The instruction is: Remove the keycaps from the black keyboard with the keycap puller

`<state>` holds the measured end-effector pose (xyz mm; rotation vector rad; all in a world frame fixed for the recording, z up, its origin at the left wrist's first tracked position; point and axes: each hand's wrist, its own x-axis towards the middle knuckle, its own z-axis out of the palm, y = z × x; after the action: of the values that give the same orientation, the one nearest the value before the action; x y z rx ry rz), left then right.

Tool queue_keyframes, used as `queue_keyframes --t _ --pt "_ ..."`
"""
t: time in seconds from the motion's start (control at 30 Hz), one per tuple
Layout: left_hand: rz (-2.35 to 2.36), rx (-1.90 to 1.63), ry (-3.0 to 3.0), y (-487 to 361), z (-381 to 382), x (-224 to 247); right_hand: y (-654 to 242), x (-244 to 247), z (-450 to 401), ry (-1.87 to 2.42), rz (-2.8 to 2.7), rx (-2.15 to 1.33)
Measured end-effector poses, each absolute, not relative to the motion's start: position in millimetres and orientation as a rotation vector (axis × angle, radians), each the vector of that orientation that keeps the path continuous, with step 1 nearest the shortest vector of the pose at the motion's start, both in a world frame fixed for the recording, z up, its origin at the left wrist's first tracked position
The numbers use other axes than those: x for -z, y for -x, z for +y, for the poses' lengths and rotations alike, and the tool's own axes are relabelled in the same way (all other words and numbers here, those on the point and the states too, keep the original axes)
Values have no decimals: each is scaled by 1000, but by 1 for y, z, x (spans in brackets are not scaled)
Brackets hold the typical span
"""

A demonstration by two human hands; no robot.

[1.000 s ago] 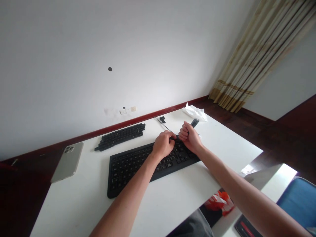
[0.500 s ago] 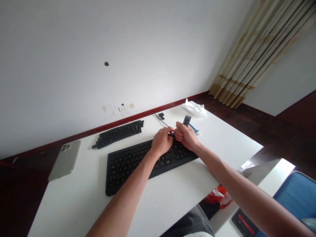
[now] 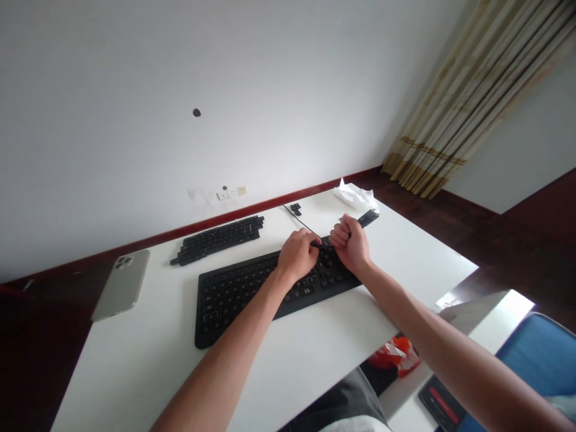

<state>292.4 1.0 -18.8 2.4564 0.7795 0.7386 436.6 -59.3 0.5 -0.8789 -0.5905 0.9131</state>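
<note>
A black keyboard (image 3: pixel 243 290) lies on the white table, its key area looking stripped of keycaps over much of its length. My left hand (image 3: pixel 297 255) rests on its upper right part, thumb and index finger pinched together around something dark and too small to make out. Beside it, my right hand (image 3: pixel 351 243) is a fist wrapped round a dark stick-shaped tool (image 3: pixel 369 218), whose pale, shiny end sticks out to the upper right. The tool's lower end is hidden by the fist. Rows of black keycaps (image 3: pixel 220 240) lie behind the keyboard on the left.
A smartphone (image 3: pixel 122 285) lies face down at the table's left edge. A few loose black keycaps (image 3: pixel 296 209) sit at the back by a thin cable (image 3: pixel 294 218). White crumpled tissue (image 3: pixel 355 195) is at the far right corner. A blue chair (image 3: pixel 535 354) stands right.
My right hand has turned, so the tool tips from nearly upright toward the right, and it has shifted slightly right. My left hand stays at nearly the same place on the keyboard.
</note>
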Motion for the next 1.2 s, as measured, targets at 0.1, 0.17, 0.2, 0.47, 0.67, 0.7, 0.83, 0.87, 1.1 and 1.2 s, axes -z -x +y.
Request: queue_keyframes --t 0.1,0.17,0.2,0.47,0.67,0.7,0.83,0.87,1.1,1.2 --pt "712 -756 -2452 -292 -1 19 -444 -1 -58 842 -526 -941" --pt "688 -767 -2423 -292 -1 19 -445 0 -56 830 -496 -977" --pt "685 -771 -2403 -292 -1 20 -444 1 -55 831 -489 -988" --pt "649 -731 -2352 -290 3 20 -434 7 -55 931 -605 -915" --pt "645 -702 -2345 -289 3 18 -434 6 -56 914 -582 -901" --pt "644 -702 -2347 -289 4 18 -433 7 -56 918 -588 -895" --pt "631 -702 -2361 -289 6 20 -428 7 -56 939 -663 -863" --pt "629 -706 -2366 -290 7 21 -426 7 -56 942 -679 -860" --pt "604 -729 -2364 -290 8 22 -420 6 -55 944 -692 -954" --pt "617 -713 -2340 -290 8 23 -425 7 -52 895 -607 -1000"
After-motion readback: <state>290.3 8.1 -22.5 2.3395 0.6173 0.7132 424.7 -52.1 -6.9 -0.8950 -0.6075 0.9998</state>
